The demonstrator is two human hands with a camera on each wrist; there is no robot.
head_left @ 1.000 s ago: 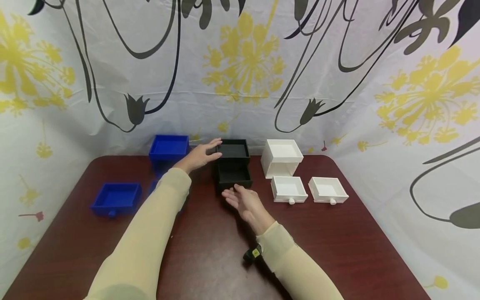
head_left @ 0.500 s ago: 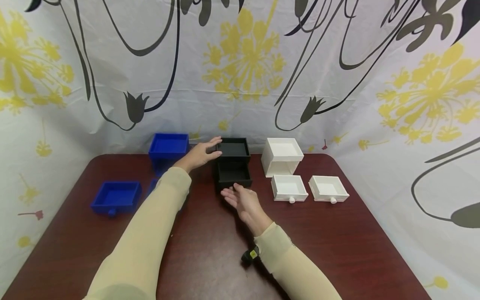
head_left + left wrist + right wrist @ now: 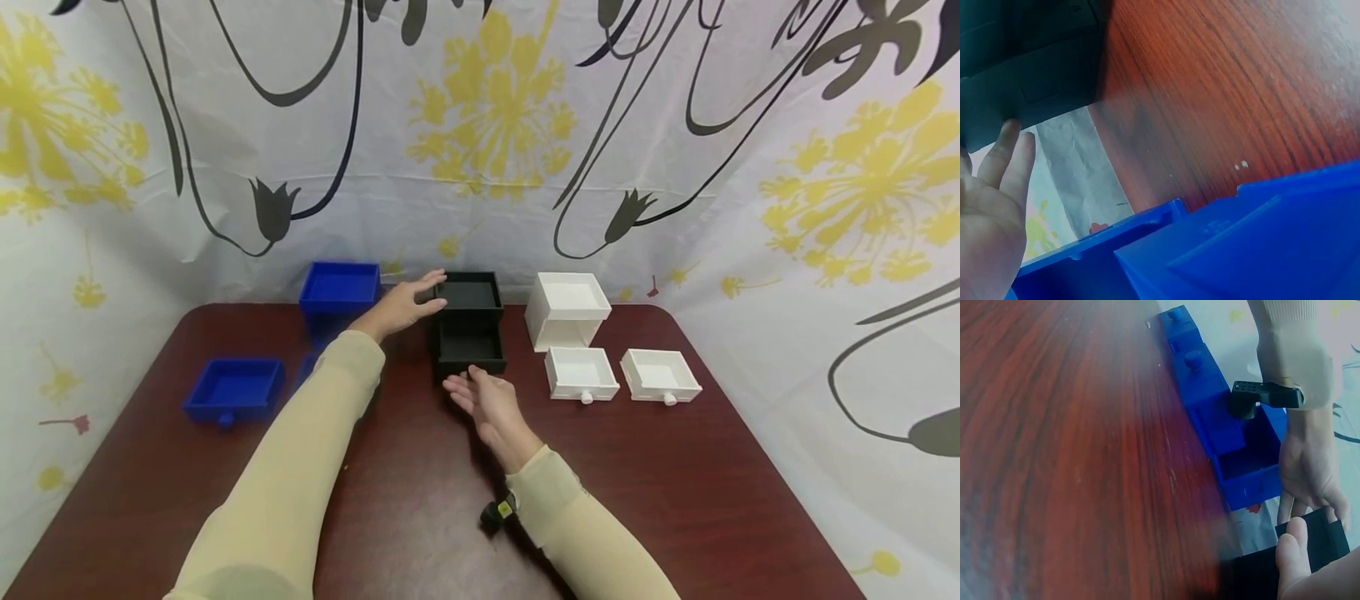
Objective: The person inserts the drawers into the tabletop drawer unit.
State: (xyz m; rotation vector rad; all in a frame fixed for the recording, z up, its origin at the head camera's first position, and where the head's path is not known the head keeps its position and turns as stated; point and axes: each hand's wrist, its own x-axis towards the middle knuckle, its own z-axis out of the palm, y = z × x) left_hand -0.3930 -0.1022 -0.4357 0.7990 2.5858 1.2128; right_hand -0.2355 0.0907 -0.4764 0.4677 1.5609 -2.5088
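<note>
black drawer [image 3: 457, 365] sticks out toward right hand [image 3: 493, 410], the nearer one; can't tell if it pinches. left hand [image 3: 402, 308], fingers spread, at left side of black cabinet [image 3: 471, 292]

Back from the left grip [image 3: 401, 308], the sleeve [image 3: 296, 454] covers most of a blue drawer [image 3: 306, 369]. Ahead of the right grip [image 3: 497, 417], fingertips obscure part of the black drawer [image 3: 470, 340]; contact unconfirmed. Left wrist view: left grip and adjoining black cabinet [image 3: 1029, 78] cut off at the edge; pale specks [image 3: 1241, 165] beyond too small to identify. Right wrist view: right grip cropped at lower right.
</note>
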